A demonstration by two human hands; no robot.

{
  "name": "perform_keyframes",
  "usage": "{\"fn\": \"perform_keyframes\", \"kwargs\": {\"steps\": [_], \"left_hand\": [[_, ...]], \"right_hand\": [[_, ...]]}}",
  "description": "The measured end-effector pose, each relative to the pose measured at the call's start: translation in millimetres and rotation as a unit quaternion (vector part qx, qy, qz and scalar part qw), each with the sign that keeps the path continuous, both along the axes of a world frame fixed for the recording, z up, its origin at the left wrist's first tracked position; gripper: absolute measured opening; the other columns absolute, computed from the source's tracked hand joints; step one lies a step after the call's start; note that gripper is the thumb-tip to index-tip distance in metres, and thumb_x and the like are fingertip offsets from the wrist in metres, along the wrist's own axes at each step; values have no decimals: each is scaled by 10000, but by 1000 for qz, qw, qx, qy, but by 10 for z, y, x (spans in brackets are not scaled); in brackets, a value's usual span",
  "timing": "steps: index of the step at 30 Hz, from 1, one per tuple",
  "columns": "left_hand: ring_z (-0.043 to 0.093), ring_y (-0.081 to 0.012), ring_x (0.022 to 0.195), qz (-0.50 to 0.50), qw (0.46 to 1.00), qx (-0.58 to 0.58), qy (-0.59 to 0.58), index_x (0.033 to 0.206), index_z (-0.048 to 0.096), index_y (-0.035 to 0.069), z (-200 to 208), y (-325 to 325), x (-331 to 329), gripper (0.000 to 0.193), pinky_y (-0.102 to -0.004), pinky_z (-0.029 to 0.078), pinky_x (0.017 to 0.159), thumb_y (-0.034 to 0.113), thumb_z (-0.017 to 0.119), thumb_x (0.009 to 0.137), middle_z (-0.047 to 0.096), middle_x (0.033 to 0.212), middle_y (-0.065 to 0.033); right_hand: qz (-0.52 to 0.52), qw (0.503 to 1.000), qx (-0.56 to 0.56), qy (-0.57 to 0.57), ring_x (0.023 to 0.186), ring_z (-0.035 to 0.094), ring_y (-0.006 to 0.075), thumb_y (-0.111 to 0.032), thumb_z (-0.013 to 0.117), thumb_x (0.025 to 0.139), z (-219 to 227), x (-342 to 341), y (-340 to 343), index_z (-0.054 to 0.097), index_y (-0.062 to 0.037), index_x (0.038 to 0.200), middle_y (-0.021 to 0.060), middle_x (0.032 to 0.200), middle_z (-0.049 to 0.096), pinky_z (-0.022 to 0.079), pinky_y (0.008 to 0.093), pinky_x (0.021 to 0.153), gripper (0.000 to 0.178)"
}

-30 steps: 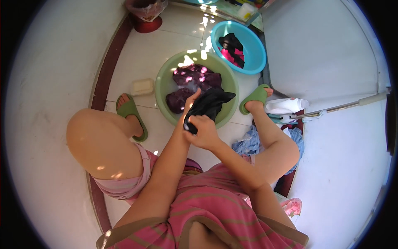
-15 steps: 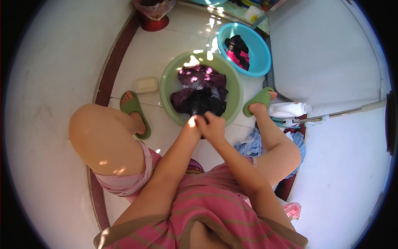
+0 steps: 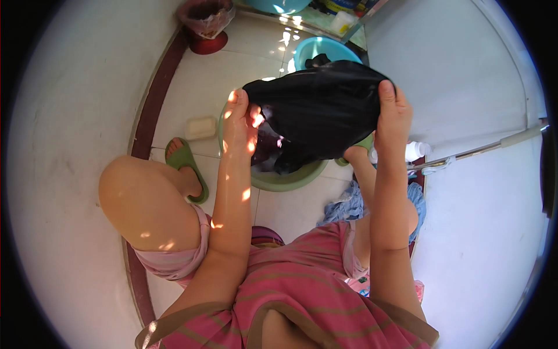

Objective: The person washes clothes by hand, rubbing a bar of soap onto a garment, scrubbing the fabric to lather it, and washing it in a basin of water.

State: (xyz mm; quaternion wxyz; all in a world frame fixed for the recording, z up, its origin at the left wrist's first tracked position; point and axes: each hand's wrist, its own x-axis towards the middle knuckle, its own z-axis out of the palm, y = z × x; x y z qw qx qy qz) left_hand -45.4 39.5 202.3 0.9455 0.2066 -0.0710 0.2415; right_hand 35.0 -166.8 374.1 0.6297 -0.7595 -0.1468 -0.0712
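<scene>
A wet black garment (image 3: 325, 107) is stretched wide between my two hands, above a green basin (image 3: 290, 181). My left hand (image 3: 238, 122) grips its left end, and my right hand (image 3: 393, 113) pinches its upper right corner. The exact kind of garment cannot be made out. Dark purple cloth (image 3: 265, 145) lies in sudsy water in the basin, partly covered by the raised garment. Behind it, the light blue basin (image 3: 311, 45) shows only its far part, with some black cloth (image 3: 317, 60) in it.
A pale soap box (image 3: 201, 128) sits on the tiles left of the green basin. To the right are a white bottle (image 3: 415, 151), a metal pole (image 3: 471, 154) and blue clothes (image 3: 344, 205) on the floor. A lined red bin (image 3: 208, 43) stands at the far left.
The black garment has come up out of the green basin and been spread open. My hands, close together over the basin's near rim before, have moved up and far apart.
</scene>
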Motion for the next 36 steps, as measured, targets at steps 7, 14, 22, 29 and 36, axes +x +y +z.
{"fn": "perform_keyframes", "kwargs": {"steps": [7, 14, 22, 29, 36], "left_hand": [[566, -128, 676, -123, 917, 172, 339, 1035, 561, 78, -122, -382, 66, 193, -234, 453, 557, 221, 532, 909, 595, 953, -62], [603, -188, 845, -159, 873, 162, 432, 1036, 598, 52, -668, -881, 73, 253, -310, 492, 715, 211, 581, 841, 620, 974, -79], [601, -193, 854, -104, 831, 267, 476, 1037, 597, 45, -958, -738, 137, 254, -314, 487, 725, 198, 582, 835, 621, 975, -82], [599, -197, 861, -119, 806, 317, 485, 1039, 596, 39, -1127, -916, 52, 256, -317, 483, 734, 187, 583, 831, 622, 976, -85], [597, -201, 869, -151, 786, 323, 504, 1040, 596, 32, -1341, -898, -161, 258, -320, 479, 743, 175, 584, 826, 623, 977, -88]], "right_hand": [[68, 987, -14, -148, 689, 493, 61, -288, 630, 896, 395, -62, 429, 637, 27, 959, -13, 744, 603, 418, 218, 633, 322], [562, 668, -487, 28, 790, 602, 386, -349, 661, 798, -553, -774, 482, 650, -32, 917, 172, 810, 633, 477, 444, 701, 338], [452, 811, -370, 22, 632, 641, 213, -181, 609, 833, -1067, -270, 1513, 653, 2, 862, 106, 686, 643, 489, 321, 590, 191], [484, 731, -458, -148, 978, 563, 305, -117, 634, 756, -2780, -345, 2848, 666, -33, 858, 155, 1027, 564, 495, 396, 788, 136], [397, 671, -593, -202, 1082, 449, 243, -257, 762, 682, -3637, -445, 3139, 524, -21, 1135, 92, 1136, 456, 476, 381, 760, 564]]}}
